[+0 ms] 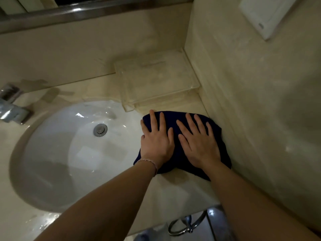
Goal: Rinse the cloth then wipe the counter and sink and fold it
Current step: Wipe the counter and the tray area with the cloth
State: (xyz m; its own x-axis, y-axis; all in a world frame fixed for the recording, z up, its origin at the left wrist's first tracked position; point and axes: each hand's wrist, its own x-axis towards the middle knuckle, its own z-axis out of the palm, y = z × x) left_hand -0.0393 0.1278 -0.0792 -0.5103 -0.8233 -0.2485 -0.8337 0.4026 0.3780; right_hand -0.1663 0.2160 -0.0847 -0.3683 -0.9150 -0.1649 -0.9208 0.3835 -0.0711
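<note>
Both hands lie flat, side by side, on a dark blue cloth (180, 136) spread on the beige tabletop (173, 192) to the right of the sink (60, 153). The left hand (156, 140) presses the cloth's left part with its fingers straight and spread, the thumb out near the sink's edge; a thin pale bracelet (149, 163) circles that wrist. The right hand (198, 143) presses the right part in the same way, fingers stretched and slightly fanned, palm down. Neither hand curls round the fabric; they only bear down on it. The cloth is bunched into a rounded patch whose right edge reaches the foot of the side wall (260, 101), and whose left edge lies at the rim of the basin. Just beyond its far edge sits a clear plastic tray (156, 80), tucked into the corner where the back wall meets the side wall. The white oval sink has a metal drain plug (100, 130) in its middle and shows wet gleams on its surface. A chrome faucet (12, 105) stands at the far left. A white wall fitting (265, 13) hangs at the upper right, and a chrome ring (187, 226) shows below the tabletop's front edge.
</note>
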